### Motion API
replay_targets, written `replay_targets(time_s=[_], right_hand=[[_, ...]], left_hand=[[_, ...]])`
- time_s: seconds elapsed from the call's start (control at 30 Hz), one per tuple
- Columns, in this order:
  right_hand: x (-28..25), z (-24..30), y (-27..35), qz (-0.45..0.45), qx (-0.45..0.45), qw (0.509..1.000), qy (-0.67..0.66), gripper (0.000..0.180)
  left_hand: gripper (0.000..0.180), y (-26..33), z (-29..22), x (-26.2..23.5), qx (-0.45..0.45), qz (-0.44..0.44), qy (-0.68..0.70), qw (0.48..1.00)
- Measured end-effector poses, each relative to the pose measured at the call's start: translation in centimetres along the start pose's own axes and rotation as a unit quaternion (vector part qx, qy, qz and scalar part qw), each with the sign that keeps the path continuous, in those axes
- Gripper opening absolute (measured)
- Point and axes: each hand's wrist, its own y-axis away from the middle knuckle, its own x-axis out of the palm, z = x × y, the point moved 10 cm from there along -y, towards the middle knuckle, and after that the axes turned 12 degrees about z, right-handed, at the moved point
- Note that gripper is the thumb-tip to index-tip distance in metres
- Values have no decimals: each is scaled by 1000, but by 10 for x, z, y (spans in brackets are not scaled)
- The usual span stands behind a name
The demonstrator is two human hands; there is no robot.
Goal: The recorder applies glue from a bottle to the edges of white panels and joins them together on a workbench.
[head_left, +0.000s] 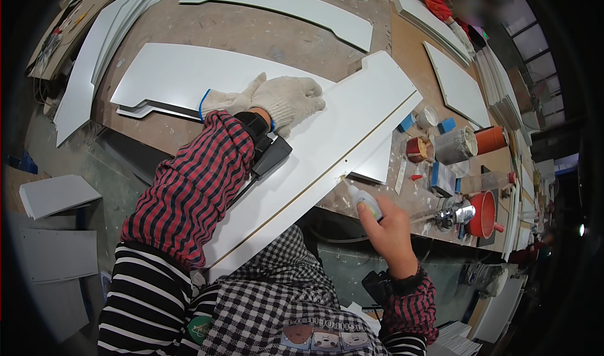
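Observation:
A long white panel (pixel 302 158) slants across my lap and the bench, with a thin brownish groove running along its near edge. My left hand (pixel 292 101), in a pale knit work glove, rests on this panel with its fingers curled. Bunched under that hand is a second knit glove (pixel 220 101) with a blue hem; the hand hides part of it. Bare and closed, my right hand (pixel 389 226) grips a small white squeeze bottle (pixel 365 202). The bottle's narrow nozzle is at the panel's grooved edge, near a small dark hole; whether it touches, I cannot tell.
Other white panels (pixel 170 73) lie on the workbench (pixel 207 25), and several are stacked at left. To the right stand a red bowl (pixel 482 214), an orange cup (pixel 491 140), a cloudy jar (pixel 457 145) and blue blocks (pixel 443 178). A person in a red sleeve (pixel 436 2) is at the far right.

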Motion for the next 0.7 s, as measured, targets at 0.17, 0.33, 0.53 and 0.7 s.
replay_targets(time_s=[0.17,0.33,0.53,0.7], right_hand=[[1,-1,0,-3,-4,1000,-2,24],[-1,3,1,-6,-14,1000,-5,23],[0,3,1,-7,-19,1000,4,24],[1,1,1,-4,-22,1000,10,23]], left_hand=[[50,-1,3,0,-8,-2,1,1000],[50,-1,3,0,-4,-10,-3,1000],[51,-1,2,0,5,-15,-11,1000],[51,-1,2,0,4,-11,2,1000]])
